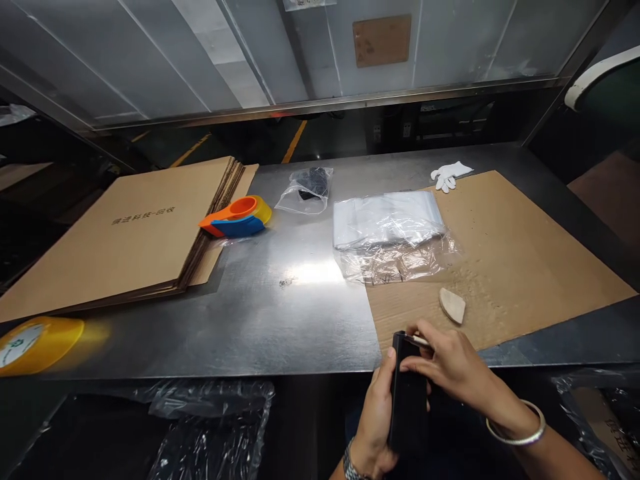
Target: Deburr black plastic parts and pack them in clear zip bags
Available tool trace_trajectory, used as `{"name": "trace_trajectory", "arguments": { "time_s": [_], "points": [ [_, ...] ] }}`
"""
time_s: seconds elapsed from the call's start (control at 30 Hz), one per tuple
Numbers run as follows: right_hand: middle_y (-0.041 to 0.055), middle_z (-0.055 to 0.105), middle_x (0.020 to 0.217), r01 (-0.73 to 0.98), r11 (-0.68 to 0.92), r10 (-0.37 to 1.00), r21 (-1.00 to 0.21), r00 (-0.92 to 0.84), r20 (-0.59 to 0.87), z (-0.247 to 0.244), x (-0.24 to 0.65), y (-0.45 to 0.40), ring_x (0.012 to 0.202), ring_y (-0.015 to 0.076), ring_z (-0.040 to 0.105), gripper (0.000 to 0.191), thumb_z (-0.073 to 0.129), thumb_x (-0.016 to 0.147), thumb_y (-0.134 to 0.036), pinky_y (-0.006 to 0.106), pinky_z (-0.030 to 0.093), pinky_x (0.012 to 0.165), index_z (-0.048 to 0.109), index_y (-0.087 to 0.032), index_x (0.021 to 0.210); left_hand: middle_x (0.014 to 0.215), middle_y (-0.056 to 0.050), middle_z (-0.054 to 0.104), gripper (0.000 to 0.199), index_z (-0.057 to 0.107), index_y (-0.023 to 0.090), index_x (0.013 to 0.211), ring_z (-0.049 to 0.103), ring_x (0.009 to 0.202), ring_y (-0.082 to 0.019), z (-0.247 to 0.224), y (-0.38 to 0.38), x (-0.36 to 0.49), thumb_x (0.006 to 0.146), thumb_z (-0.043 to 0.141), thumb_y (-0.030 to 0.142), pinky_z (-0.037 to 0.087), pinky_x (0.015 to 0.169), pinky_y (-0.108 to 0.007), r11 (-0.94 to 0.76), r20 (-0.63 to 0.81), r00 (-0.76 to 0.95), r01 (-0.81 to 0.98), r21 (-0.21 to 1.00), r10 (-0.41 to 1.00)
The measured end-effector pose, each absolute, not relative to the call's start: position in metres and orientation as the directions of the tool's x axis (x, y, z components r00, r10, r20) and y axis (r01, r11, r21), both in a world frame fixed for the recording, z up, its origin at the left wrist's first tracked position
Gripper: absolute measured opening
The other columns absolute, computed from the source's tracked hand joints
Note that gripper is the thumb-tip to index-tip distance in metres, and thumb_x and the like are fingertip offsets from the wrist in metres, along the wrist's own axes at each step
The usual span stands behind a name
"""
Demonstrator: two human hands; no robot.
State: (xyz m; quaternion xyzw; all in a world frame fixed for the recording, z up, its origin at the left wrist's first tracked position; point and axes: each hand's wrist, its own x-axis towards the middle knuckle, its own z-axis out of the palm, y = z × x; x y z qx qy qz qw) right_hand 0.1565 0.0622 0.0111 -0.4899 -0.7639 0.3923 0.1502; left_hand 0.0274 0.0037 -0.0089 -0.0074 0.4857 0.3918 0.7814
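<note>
My left hand (375, 417) grips a long black box-shaped part (411, 407), which stands nearly upright just over the table's front edge. At the part's top end, my right hand (445, 363) is closed on a small pale stick-like piece (419, 341), its tip against the black rim. What exactly this piece is cannot be made out. Beyond my right hand a flat, wedge-shaped light block (453, 305) lies on the cardboard sheet (520, 260), with crumbs or dust around it. Some of my left fingers are hidden behind the black part.
Flattened cartons (125, 233) are stacked at left, beside an orange and blue tape dispenser (237, 217). A yellow tape roll (43, 343) sits at the front left. Clear plastic bags (387, 223), a bag with black pieces (313, 187) and a white glove (450, 175) lie farther back.
</note>
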Motion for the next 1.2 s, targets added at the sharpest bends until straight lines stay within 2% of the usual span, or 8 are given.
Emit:
{"name": "trace_trajectory", "arguments": {
  "time_s": [0.07, 0.1, 0.23, 0.33, 0.73, 0.9, 1.07, 1.2],
  "points": [
    [-0.0015, 0.061, 0.064, 0.614, 0.19, 0.87, -0.766, -0.467, -0.158, 0.011, 0.158, 0.064, 0.056, 0.0157, 0.056, 0.049, 0.067, 0.075, -0.04, 0.024, 0.037, 0.053, 0.05, -0.02, 0.117, 0.06, -0.009, 0.064, 0.051, 0.062, 0.007, 0.091, 0.056, 0.045, -0.013, -0.01, 0.003, 0.027, 0.081, 0.048, 0.055, 0.039, 0.043, -0.02, 0.704, -0.759, 0.227, -0.595, 0.388, 0.61],
    [-0.0008, 0.062, 0.066, 0.595, 0.197, 0.865, -0.779, -0.48, -0.148, 0.011, 0.159, 0.065, 0.058, 0.0159, 0.057, 0.049, 0.067, 0.076, -0.039, 0.025, 0.038, 0.055, 0.051, -0.02, 0.118, 0.059, -0.009, 0.063, 0.052, 0.062, 0.007, 0.092, 0.056, 0.045, -0.013, -0.011, 0.002, 0.027, 0.081, 0.048, 0.055, 0.04, 0.044, -0.02, 0.704, -0.756, 0.223, -0.589, 0.398, 0.615],
    [0.0, 0.064, 0.068, 0.501, 0.223, 0.837, -0.837, -0.538, -0.099, 0.011, 0.161, 0.069, 0.06, 0.0136, 0.057, 0.016, 0.061, 0.082, -0.035, 0.023, 0.038, 0.056, 0.065, -0.02, 0.086, 0.059, -0.009, 0.063, 0.051, 0.063, 0.007, 0.083, 0.055, 0.044, -0.013, -0.012, 0.001, 0.025, 0.08, 0.049, 0.056, 0.038, 0.043, -0.021, 0.72, -0.749, 0.238, -0.553, 0.419, 0.619],
    [0.0006, 0.062, 0.062, 0.47, 0.248, 0.834, -0.847, -0.548, -0.06, 0.011, 0.162, 0.073, 0.055, 0.0126, 0.055, 0.026, 0.054, 0.086, -0.036, 0.023, 0.037, 0.053, 0.065, -0.018, 0.071, 0.059, -0.009, 0.062, 0.052, 0.063, 0.007, 0.075, 0.054, 0.044, -0.012, -0.012, 0.0, 0.025, 0.079, 0.049, 0.057, 0.037, 0.043, -0.02, 0.737, -0.751, 0.256, -0.534, 0.415, 0.609],
    [0.002, 0.066, 0.07, 0.438, 0.215, 0.822, -0.873, -0.564, -0.08, 0.012, 0.163, 0.076, 0.062, 0.0144, 0.057, 0.018, 0.054, 0.085, -0.03, 0.024, 0.038, 0.059, 0.067, -0.019, 0.079, 0.057, -0.008, 0.06, 0.057, 0.064, 0.006, 0.066, 0.052, 0.041, -0.01, -0.015, 0.001, 0.026, 0.081, 0.044, 0.057, 0.035, 0.039, -0.018, 0.778, -0.784, 0.29, -0.521, 0.351, 0.549],
    [-0.0031, 0.047, 0.053, 0.418, 0.098, 0.896, -0.903, -0.431, -0.103, 0.005, 0.158, 0.076, 0.05, 0.0099, 0.042, 0.035, 0.048, 0.088, -0.033, 0.023, 0.031, 0.05, 0.052, -0.018, 0.057, 0.058, -0.009, 0.061, 0.052, 0.064, 0.007, 0.072, 0.053, 0.043, -0.011, -0.011, 0.003, 0.024, 0.083, 0.044, 0.054, 0.038, 0.042, -0.019, 0.743, -0.77, 0.276, -0.569, 0.351, 0.575],
    [-0.0049, 0.042, 0.056, 0.41, -0.052, 0.955, -0.911, -0.245, -0.165, -0.004, 0.159, 0.068, 0.052, 0.0103, 0.041, 0.027, 0.041, 0.09, -0.037, 0.022, 0.032, 0.049, 0.057, -0.016, 0.082, 0.063, -0.007, 0.062, 0.05, 0.064, 0.007, 0.071, 0.053, 0.046, -0.009, -0.007, 0.004, 0.02, 0.082, 0.047, 0.052, 0.038, 0.044, -0.017, 0.676, -0.748, 0.233, -0.642, 0.361, 0.621],
    [-0.005, 0.05, 0.062, 0.362, -0.176, 0.871, -0.915, -0.376, -0.316, -0.005, 0.157, 0.043, 0.056, 0.0117, 0.048, 0.026, 0.059, 0.08, -0.032, 0.022, 0.037, 0.053, 0.052, -0.018, 0.101, 0.069, -0.007, 0.066, 0.04, 0.066, 0.009, 0.087, 0.06, 0.057, -0.015, -0.014, 0.003, 0.018, 0.08, 0.057, 0.047, 0.045, 0.054, -0.023, 0.54, -0.733, 0.104, -0.746, 0.389, 0.672]
  ]
}}
